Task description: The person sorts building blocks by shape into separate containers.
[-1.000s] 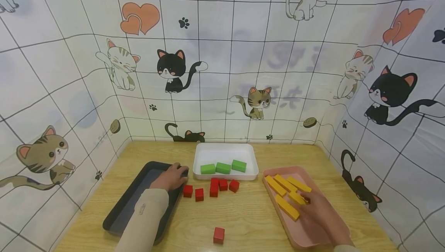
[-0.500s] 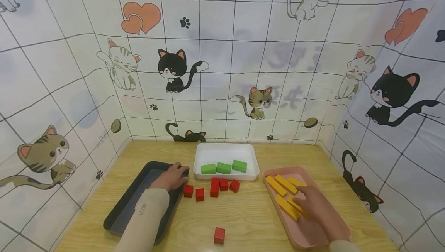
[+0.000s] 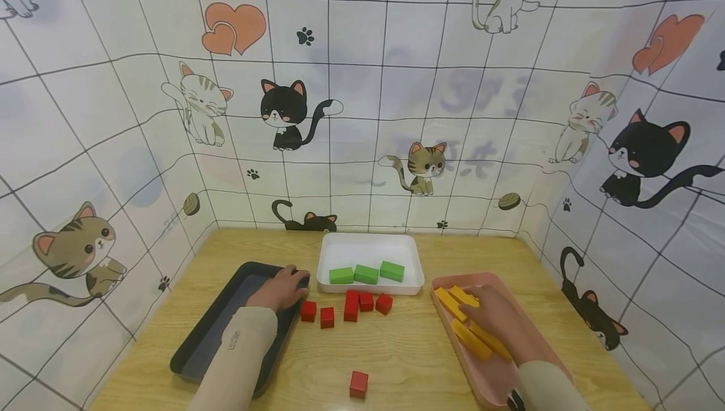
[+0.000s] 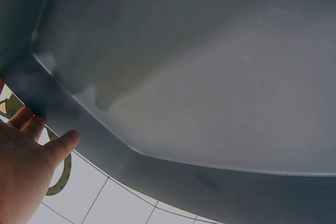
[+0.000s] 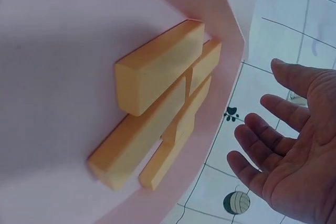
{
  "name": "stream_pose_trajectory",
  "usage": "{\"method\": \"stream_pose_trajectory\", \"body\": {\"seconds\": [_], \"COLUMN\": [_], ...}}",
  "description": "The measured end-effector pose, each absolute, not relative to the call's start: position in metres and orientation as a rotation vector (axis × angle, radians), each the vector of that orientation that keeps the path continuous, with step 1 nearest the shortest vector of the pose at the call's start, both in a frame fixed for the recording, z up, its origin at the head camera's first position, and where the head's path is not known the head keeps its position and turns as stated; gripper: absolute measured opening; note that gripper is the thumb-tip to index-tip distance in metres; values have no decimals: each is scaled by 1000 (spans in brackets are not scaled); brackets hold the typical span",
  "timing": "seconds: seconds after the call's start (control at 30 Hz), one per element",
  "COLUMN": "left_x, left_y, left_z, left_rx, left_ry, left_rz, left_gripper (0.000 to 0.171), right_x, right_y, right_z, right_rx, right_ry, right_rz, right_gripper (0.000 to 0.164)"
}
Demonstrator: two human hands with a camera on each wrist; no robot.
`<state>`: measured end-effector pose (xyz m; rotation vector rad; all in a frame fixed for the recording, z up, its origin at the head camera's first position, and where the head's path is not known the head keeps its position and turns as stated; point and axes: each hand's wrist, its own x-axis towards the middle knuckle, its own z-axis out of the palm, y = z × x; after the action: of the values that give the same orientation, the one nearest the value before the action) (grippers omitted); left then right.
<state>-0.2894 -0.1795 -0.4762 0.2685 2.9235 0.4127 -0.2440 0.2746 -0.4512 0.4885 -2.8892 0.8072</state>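
Observation:
In the head view my left hand (image 3: 280,289) rests on the far right corner of a dark grey tray (image 3: 226,329), fingers draped over its rim (image 4: 105,145); nothing lies between them. My right hand (image 3: 498,313) hovers over a pink tray (image 3: 487,392), its spread, relaxed fingers empty in the right wrist view. Under it lie several yellow blocks (image 5: 163,66), long and rectangular. Two near ones lie side by side, including a near-left block (image 3: 471,340); others sit by the far left corner, partly hidden by the hand in the head view.
A white tray (image 3: 370,242) with three green blocks (image 3: 366,274) stands at the back middle. In front of it are several red blocks (image 3: 351,306) on the wooden table (image 3: 419,348). One red cube (image 3: 359,384) lies nearer. Cat-patterned sheets (image 3: 357,115) enclose the table's sides.
My right hand has set down a yellow block beside the near-left one, let go of it, and moved toward the far left of the pink tray. My left hand stays put.

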Motion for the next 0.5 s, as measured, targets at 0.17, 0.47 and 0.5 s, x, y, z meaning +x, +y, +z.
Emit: {"method": "stream_pose_trajectory", "body": {"seconds": [0.17,0.47,0.5], "left_x": [-289,-287,-286], "left_y": [-180,-180,-181], "left_z": [-477,-474,-473], "left_rx": [268,295,295], "left_ry": [2924,2932,2931], "left_rz": [420,442,443], "left_gripper": [44,43,43], "right_x": [-256,-277,-280], "right_y": [265,262,261], "right_z": [-454,-474,-475], "right_rx": [313,291,309], "right_ry": [-2991,-3054,-3051], "right_rz": [717,632,619], "right_gripper": [52,47,49]}}
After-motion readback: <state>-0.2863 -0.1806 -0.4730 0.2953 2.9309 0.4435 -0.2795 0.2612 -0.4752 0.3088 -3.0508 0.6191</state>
